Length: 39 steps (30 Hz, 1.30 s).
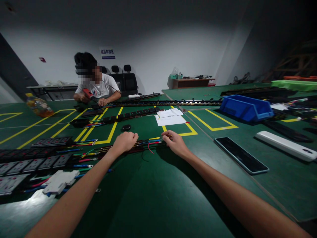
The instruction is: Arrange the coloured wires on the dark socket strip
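My left hand [125, 141] is closed over a bundle of wires that runs along the green table. Past its knuckles the wires [154, 142] fan out in yellow, blue and red toward my right hand. A thin red wire [150, 148] bends loose below them. My right hand [175, 142] has its thumb and fingers curled together at the wires' far ends; the tips themselves are partly hidden. On the left, black socket strips [47, 163] lie in rows, with coloured leads ending in metal ring lugs. A pale grey plastic part [60, 181] rests on some of these leads.
White papers [170, 119] and a small black round object [126, 127] lie beyond my hands. To the right are a phone [241, 154], a long white case [284, 145] and a blue bin [245, 108]. Across the table, a person [99, 87] holds a red tool.
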Motion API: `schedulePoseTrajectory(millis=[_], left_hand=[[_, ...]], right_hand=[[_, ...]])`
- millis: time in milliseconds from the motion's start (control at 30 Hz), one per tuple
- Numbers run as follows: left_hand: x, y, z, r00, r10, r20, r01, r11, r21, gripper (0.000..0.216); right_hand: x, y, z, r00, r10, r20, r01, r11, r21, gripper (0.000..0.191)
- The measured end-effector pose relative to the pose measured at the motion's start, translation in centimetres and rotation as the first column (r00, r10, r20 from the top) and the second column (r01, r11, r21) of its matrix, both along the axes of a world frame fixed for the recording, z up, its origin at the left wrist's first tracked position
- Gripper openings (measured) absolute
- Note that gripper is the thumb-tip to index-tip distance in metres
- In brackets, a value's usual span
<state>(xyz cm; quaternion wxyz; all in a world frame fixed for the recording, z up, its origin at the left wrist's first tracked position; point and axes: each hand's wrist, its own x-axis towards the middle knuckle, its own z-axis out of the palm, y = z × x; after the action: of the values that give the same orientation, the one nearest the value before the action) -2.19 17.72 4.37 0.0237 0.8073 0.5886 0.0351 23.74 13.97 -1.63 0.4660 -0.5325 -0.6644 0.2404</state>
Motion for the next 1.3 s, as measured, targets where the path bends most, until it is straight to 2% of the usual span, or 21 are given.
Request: schedulePoseTrajectory(millis=[133, 300, 367, 500, 667, 833, 1000, 1100, 1300], left_hand=[[-0.03, 0.17, -0.23, 1.000, 0.014, -0.011, -0.014, 1.000, 0.008, 0.065], [-0.01, 0.23, -0.27, 1.000, 0.010, -0.009, -0.009, 1.000, 0.009, 0.065], [0.01, 0.17, -0.16, 1.000, 0.002, -0.003, -0.002, 1.000, 0.003, 0.066], [0.00, 0.17, -0.09, 1.000, -0.003, 0.005, 0.003, 1.000, 0.001, 0.066], [-0.02, 0.29, -0.19, 1.000, -0.008, 0.009, 0.008, 1.000, -0.001, 0.065], [0.03, 0.16, -0.03, 1.000, -0.004, 0.010, 0.004, 1.000, -0.009, 0.064], [-0.03, 0.19, -0.07, 1.000, -0.007, 0.007, 0.007, 1.000, -0.015, 0.065], [-0.05, 0.35, -0.27, 1.000, 0.004, -0.002, -0.004, 1.000, -0.006, 0.067], [-0.04, 0.38, -0.37, 1.000, 0.006, -0.006, -0.006, 1.000, 0.002, 0.067]], right_hand=[[-0.07, -0.14, -0.03, 0.990, -0.046, 0.133, 0.032, 0.994, 0.108, 0.029], [-0.22, -0.09, -0.16, 0.964, -0.001, 0.266, -0.010, 0.999, 0.041, 0.032], [-0.25, -0.05, -0.17, 0.971, -0.007, 0.238, -0.008, 0.998, 0.064, 0.031], [-0.22, -0.26, 0.11, 0.985, -0.100, 0.138, 0.073, 0.979, 0.188, 0.031], [-0.24, -0.84, 0.40, 0.979, -0.169, 0.117, 0.134, 0.956, 0.261, 0.041], [-0.43, -0.82, 0.08, 0.979, -0.066, 0.195, 0.026, 0.979, 0.204, 0.044], [-0.37, -0.83, 0.28, 0.977, -0.162, 0.137, 0.127, 0.963, 0.238, 0.041], [-0.33, -0.90, 0.49, 0.976, -0.170, 0.137, 0.136, 0.964, 0.229, 0.040], [-0.39, -0.59, 0.41, 0.949, -0.076, 0.307, 0.072, 0.997, 0.026, 0.046]])
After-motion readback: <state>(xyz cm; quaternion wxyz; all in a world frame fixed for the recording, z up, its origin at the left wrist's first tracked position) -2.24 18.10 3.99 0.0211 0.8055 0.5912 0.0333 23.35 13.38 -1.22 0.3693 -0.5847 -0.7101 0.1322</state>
